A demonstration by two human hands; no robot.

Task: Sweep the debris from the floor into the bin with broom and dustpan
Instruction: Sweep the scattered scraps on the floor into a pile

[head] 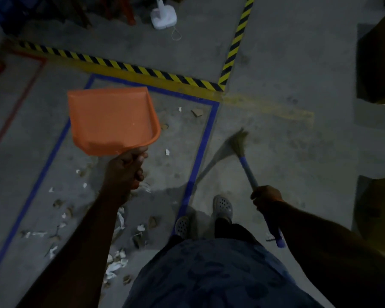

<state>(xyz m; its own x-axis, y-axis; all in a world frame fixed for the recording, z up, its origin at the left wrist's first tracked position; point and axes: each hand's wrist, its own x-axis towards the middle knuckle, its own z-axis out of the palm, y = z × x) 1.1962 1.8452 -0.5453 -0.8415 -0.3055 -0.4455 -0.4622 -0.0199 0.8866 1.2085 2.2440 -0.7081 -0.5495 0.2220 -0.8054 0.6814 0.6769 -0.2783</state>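
While the left hand (126,168) is clamped round the handle of the orange dustpan (111,120), the pan hangs clear of the floor, tilted, mouth away from the body, nothing visible inside. Right hand (266,196) is wrapped round the purple shaft of the broom (242,147); bristle head is out ahead, right of the blue tape line (200,152), looks blurred, can't tell if it touches the floor (298,141).

Debris (118,221): white and brown scraps scattered inside the blue-taped rectangle, mostly under and behind the left arm, a few bits near the far corner. No bin in view.

Step, as I read it: tools in hand, sweeping not started on the pile. Next move calls for bringing the broom left across the tape, gathering scraps into one heap, then lowering the pan lip flat to the floor.

Room: open concrete right of the tape. Yellow-black hazard tape (125,65) bounds the far side; white fan base (163,17) beyond it. Dark boxes (378,63) along the right edge. Feet (222,205) stand at the tape, near the scraps.
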